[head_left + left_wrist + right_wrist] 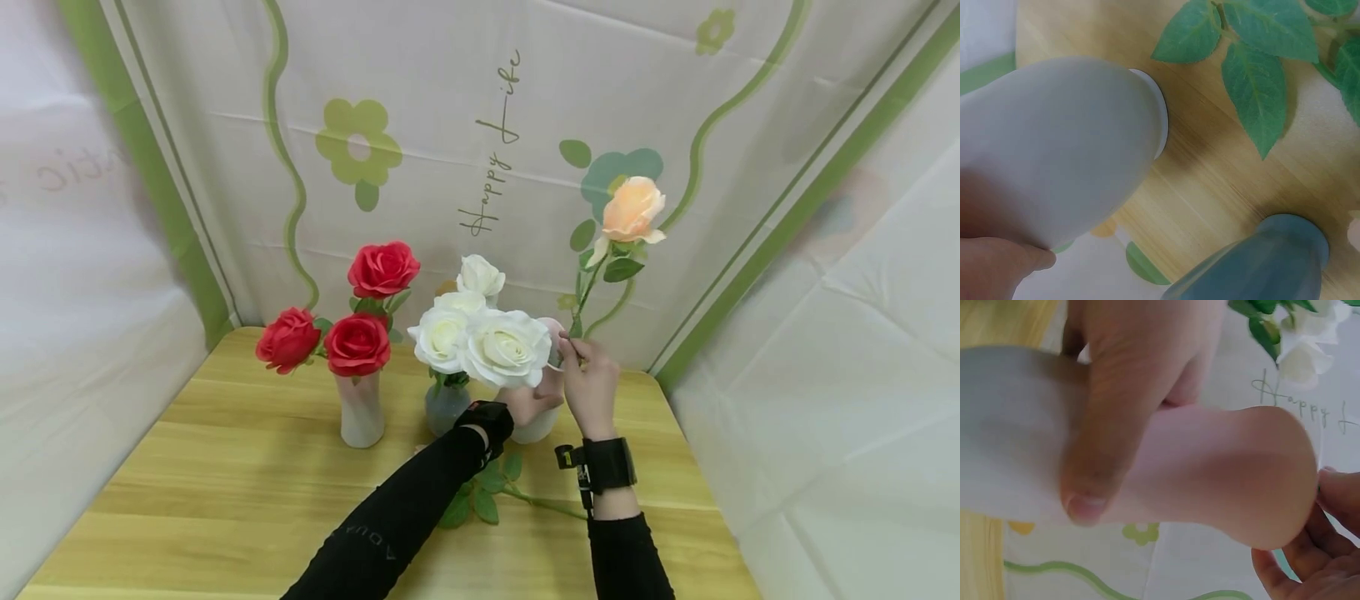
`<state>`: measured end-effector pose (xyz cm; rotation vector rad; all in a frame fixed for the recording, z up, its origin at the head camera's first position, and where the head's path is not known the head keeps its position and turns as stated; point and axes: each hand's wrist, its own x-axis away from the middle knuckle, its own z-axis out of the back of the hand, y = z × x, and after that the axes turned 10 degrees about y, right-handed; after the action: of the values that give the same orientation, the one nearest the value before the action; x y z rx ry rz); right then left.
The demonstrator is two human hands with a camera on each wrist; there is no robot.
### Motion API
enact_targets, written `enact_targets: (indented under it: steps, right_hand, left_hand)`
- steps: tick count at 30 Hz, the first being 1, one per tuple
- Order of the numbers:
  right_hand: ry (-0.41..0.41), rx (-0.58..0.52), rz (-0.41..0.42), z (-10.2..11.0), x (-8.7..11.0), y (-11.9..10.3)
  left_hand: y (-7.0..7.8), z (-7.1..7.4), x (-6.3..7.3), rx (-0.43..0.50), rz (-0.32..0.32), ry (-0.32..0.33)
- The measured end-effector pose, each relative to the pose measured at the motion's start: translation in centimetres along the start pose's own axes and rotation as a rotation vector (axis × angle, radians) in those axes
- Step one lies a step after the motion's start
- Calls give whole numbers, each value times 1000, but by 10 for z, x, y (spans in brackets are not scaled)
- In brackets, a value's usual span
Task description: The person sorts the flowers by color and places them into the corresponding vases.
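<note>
My left hand [529, 405] grips a vase, pink at the neck and white below [537, 427], its thumb laid across the neck in the right wrist view. The vase stands on the table, partly hidden behind the white roses [504, 347]. At its mouth, my right hand [592, 388] pinches the green stem of a peach rose [633, 210] between thumb and fingers. That rose rises above the vase, tilted slightly right. The stem's lower end is hidden by the hand and vase rim. In the left wrist view, the vase's white base [1079, 137] shows near the wooden tabletop.
Left of the held vase, a blue-grey vase [446, 408] bears the white roses. Further left stands a pink-and-white vase [362, 421] with red roses [358, 343]. A leafy stem [486, 504] lies on the wooden table [202, 475] in front. A printed cloth [435, 100] hangs behind.
</note>
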<state>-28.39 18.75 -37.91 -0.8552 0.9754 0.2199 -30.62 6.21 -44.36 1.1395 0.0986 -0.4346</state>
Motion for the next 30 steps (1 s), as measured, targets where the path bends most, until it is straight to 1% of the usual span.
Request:
enact_targets:
  steps: [2, 4, 6, 7, 11, 14, 16, 20, 24, 28, 29, 30]
  right_hand:
    - [-18, 12, 0, 0, 1, 2]
    - [-13, 7, -13, 0, 3, 4]
    - [9, -13, -40, 1, 7, 7]
    - [26, -26, -50, 1, 9, 8]
    - [107, -60, -70, 4, 18, 11]
    - [152, -72, -71, 7, 24, 13]
    - [167, -74, -73, 10, 27, 14]
    - [161, -84, -72, 17, 34, 15]
    - [147, -91, -46, 25, 42, 19]
    - [125, -89, 3, 33, 50, 22]
    - [117, -89, 18, 35, 52, 23]
    - [102, -84, 32, 37, 54, 23]
  left_hand:
    - [2, 1, 1, -6, -10, 1]
    - [5, 4, 2, -3, -1, -1]
    - [8, 5, 4, -7, 10, -7]
    - [12, 7, 5, -13, 27, -22]
    - [12, 6, 6, -55, 60, -40]
    - [12, 5, 5, -62, 75, -31]
    - [11, 4, 5, -60, 96, -33]
    - [12, 5, 5, -51, 134, -38]
    - [10, 5, 5, -32, 119, -31]
    - [9, 5, 5, 10, 81, -4]
    - [7, 5, 4, 3, 54, 7]
    - [5, 3, 4, 5, 53, 9]
